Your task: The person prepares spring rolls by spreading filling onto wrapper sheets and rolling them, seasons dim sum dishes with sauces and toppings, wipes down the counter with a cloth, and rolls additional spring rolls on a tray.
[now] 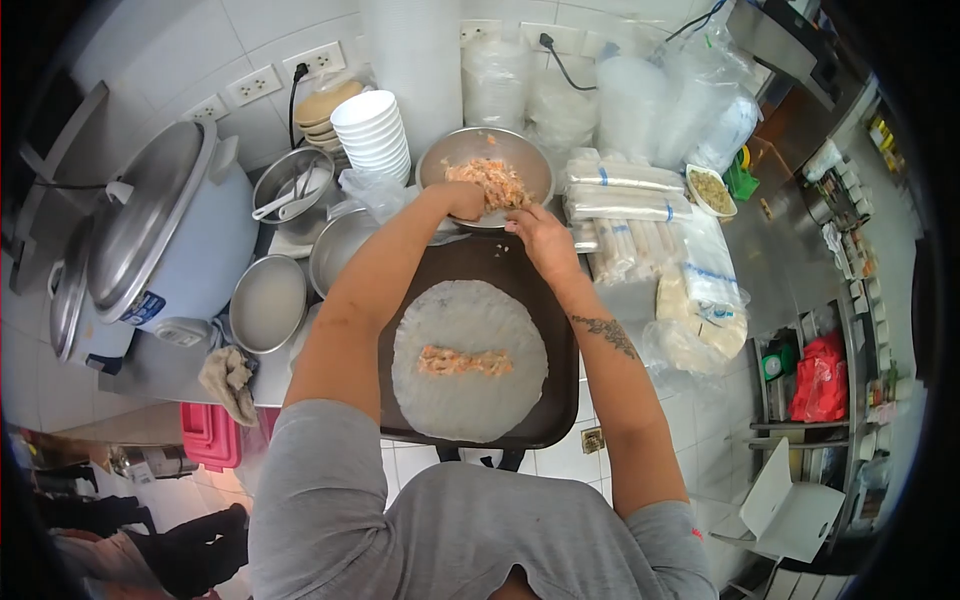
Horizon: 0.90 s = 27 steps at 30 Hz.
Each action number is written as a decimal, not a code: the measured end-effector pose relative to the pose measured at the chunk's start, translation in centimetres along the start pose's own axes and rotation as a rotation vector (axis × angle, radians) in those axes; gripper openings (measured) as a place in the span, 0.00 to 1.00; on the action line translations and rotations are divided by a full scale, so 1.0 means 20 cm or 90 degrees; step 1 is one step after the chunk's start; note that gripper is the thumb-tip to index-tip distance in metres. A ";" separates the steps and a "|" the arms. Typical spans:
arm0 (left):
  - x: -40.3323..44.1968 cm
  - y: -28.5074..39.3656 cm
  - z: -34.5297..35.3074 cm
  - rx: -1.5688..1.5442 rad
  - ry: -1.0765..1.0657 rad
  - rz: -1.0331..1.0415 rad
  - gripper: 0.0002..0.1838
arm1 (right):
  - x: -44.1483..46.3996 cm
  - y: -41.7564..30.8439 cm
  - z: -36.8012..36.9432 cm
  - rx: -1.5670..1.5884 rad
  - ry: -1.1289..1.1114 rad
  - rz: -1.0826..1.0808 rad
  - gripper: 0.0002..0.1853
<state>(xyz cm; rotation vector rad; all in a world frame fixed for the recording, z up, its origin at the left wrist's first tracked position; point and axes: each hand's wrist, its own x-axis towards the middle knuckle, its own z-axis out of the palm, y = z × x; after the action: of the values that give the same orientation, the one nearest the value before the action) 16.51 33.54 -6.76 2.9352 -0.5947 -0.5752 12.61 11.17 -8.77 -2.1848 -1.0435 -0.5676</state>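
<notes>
1. While the dark tray [561,390] lies near, its round wrapper [470,412], bearing a filling strip [465,362], sits nearer than both hands.
2. Far metal bowl [533,160]: mixed filling [488,180].
3. Left hand [464,201] curled there, right hand [541,238] bent at near rim; grasps unclear.

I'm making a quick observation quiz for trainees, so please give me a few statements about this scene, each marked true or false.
1. The left hand and right hand are both at the metal bowl. True.
2. A strip of filling lies on the round sheet. True.
3. The tray under that sheet is white. False: it is dark.
4. The large pale blue pot stands uncovered. False: a metal lid covers it.
</notes>
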 end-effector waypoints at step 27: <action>0.12 0.08 0.08 -0.019 0.084 -0.102 0.15 | 0.00 -0.03 0.00 0.250 -0.011 0.148 0.12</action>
<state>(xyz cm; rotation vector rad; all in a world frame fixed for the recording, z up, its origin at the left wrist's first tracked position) 17.34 31.02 -8.74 2.9814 -0.3371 -0.3966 12.01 11.47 -8.60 -1.9262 -0.8135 -0.2144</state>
